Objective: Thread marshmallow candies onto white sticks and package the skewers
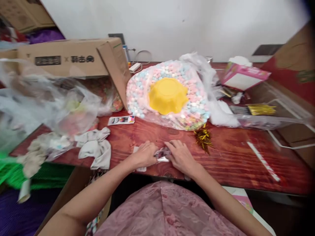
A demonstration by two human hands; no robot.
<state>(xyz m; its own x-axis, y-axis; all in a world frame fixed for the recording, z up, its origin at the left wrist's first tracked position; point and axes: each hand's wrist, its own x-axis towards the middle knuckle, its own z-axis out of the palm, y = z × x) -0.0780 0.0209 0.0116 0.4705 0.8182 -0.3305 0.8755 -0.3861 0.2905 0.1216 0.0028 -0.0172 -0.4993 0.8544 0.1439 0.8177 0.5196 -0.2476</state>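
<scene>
Near the front edge of the red-brown table, both hands grip a small, shiny clear plastic packet between them. My left hand is closed on its left end, fingers curled in. On the right end, my right hand is closed too, with thumb and fingers pinching. The packet's contents look dark and cannot be made out. A white card lies partly under my left hand. Just beyond my right hand is a bunch of gold tinsel.
Behind the hands, a yellow scalloped bowl sits upside down on a big bag of pastel candies. A cardboard box and plastic bags crowd the left. Grey cloth, a pink box and gold twist ties lie about.
</scene>
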